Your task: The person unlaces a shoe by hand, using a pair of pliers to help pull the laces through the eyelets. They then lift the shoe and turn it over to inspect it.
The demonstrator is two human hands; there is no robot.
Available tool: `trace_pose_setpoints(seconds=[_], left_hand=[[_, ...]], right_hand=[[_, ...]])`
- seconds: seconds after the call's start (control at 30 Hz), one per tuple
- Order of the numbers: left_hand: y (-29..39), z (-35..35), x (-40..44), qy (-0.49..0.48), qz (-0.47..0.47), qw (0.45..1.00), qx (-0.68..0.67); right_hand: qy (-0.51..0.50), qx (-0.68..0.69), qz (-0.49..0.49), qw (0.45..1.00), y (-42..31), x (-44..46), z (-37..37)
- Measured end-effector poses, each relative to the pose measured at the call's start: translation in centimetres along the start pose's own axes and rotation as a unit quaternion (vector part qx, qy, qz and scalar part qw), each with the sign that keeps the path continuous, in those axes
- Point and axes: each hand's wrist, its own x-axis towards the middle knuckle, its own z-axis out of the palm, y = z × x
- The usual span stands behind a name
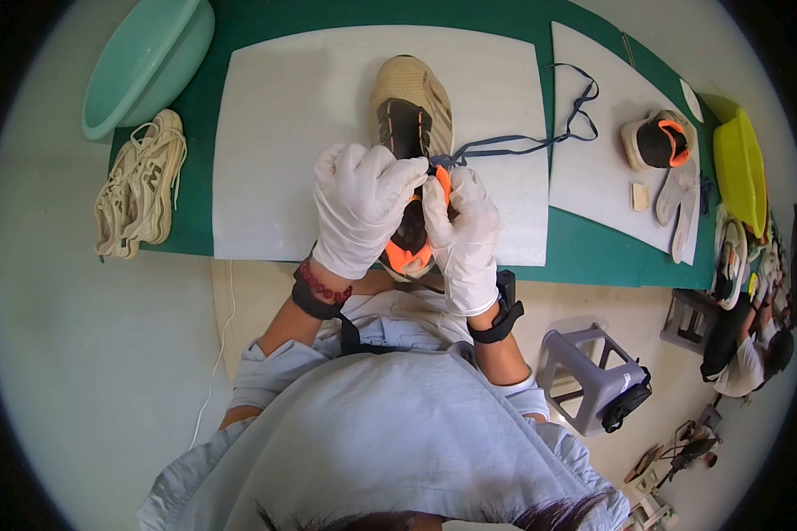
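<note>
A tan shoe (410, 84) with a black tongue and orange lining lies on a white board (292, 115), its toe pointing away from me. Both my hands wear white gloves. My left hand (360, 208) is closed at the left side of the shoe's opening, thumb and fingers pinched near the upper eyelets. On the right side, my right hand (462, 234) pinches by the orange collar. A dark blue lace (514, 140) runs from between my hands to the right across the board. What exactly each fingertip grips is hidden.
A teal basin (146, 66) and pale sneakers (146, 186) are at the left. On the right board (593, 177) are another shoe (653, 142), insoles (677, 199) and a small block (639, 196). Farther right are a yellow-green basin (739, 168), a stool (589, 376) and another person (748, 363).
</note>
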Motion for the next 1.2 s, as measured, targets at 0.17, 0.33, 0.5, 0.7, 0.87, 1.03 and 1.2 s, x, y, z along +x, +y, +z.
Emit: trace_pose_setpoints(seconds=[0.17,0.33,0.5,0.7,0.87,1.03,1.2], left_hand=[[-0.2,0.7,-0.1,0.011,-0.004,0.999,-0.030],[-0.9,1.7,-0.3,0.021,0.007,0.997,-0.069],[-0.7,1.5,-0.6,0.026,-0.005,0.998,-0.058],[-0.8,1.9,-1.0,0.047,-0.022,0.996,-0.078],[-1.1,2.1,-1.5,0.047,-0.013,0.997,-0.068],[-1.2,2.2,-1.6,0.051,-0.011,0.996,-0.071],[-1.2,2.3,-1.7,0.070,-0.012,0.995,-0.075]], right_hand=[[0.001,0.021,0.005,1.000,0.0,-0.1,0.0],[0.006,0.034,0.013,0.999,0.2,-0.2,0.4],[0.001,0.011,0.012,1.000,0.1,-0.2,0.2],[0.003,0.023,0.015,1.000,-0.1,-0.2,0.3],[0.006,0.007,-0.003,1.000,0.2,-0.2,0.4],[0.011,0.024,-0.012,1.000,0.0,-0.2,0.5],[0.012,0.042,0.000,0.999,-0.1,-0.3,0.4]])
